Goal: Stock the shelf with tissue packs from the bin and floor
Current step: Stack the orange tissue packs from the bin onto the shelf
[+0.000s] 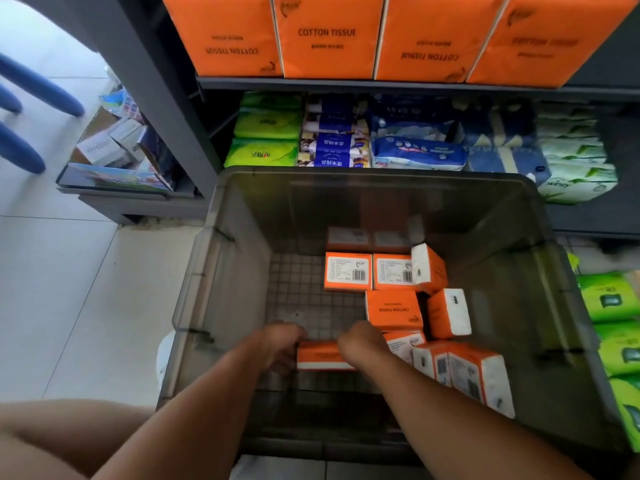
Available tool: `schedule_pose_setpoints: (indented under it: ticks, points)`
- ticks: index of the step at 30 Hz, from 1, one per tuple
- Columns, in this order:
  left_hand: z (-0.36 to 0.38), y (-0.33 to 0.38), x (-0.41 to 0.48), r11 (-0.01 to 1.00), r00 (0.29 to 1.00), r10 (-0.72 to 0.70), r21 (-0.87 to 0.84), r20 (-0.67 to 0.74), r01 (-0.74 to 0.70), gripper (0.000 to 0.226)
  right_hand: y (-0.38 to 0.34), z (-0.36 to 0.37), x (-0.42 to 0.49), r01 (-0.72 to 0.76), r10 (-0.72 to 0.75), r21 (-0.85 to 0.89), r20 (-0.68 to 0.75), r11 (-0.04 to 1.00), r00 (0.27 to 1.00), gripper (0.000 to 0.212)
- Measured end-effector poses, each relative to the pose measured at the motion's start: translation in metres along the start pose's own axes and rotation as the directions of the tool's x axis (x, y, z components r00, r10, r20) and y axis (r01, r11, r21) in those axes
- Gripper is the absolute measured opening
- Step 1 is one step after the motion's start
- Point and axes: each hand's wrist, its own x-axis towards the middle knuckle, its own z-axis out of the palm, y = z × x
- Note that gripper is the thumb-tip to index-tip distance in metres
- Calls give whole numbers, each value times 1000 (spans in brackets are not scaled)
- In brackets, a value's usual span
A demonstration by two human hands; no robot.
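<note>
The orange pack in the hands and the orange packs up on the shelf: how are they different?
The held pack sits low in the grey bin, gripped by the left hand and right hand; the shelf packs stand untouched in a row up top. The held pack shows a narrow side; the shelf packs show printed fronts. Both are orange.

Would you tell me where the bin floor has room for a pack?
Bare: the left half of the translucent grey plastic bin's gridded floor, bordered by its left wall, the far orange tissue packs, and the left hand and right hand gripping one pack. Crowded with packs: the right half.
</note>
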Motion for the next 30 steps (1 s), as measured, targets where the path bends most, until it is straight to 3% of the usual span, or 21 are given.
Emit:
schedule_pose_setpoints:
  ticks: [4, 7, 11, 16, 19, 23, 27, 30]
  points:
    - [3, 13, -16, 965, 997, 74, -249, -29, -79, 27, -4, -22, -10, 17, 11, 140, -199, 990, 980, 23]
    - [14, 31, -32, 910, 989, 146, -391, -17, -141, 20, -7, -42, -25, 48, -1, 138, -325, 989, 946, 28]
    - [26, 57, -58, 860, 965, 259, -444, -46, -252, 19, -10, -74, -42, 99, -26, 153, -422, 983, 906, 30]
    - [25, 92, -107, 740, 887, 437, -501, -149, -449, 23, -32, -131, -77, 282, -147, 177, -537, 943, 830, 33]
    - [19, 110, -143, 651, 818, 549, -527, -170, -546, 27, -47, -173, -106, 374, -235, 148, -559, 915, 795, 44]
    - [14, 121, -190, 543, 721, 654, -522, -229, -658, 25, -60, -220, -145, 500, -352, 134, -556, 856, 753, 37]
    - [18, 119, -215, 501, 678, 669, -489, -304, -714, 26, -62, -237, -170, 525, -413, 114, -489, 843, 769, 20]
    - [15, 119, -228, 472, 649, 664, -466, -371, -749, 29, -61, -244, -182, 592, -482, 137, -451, 794, 751, 27]
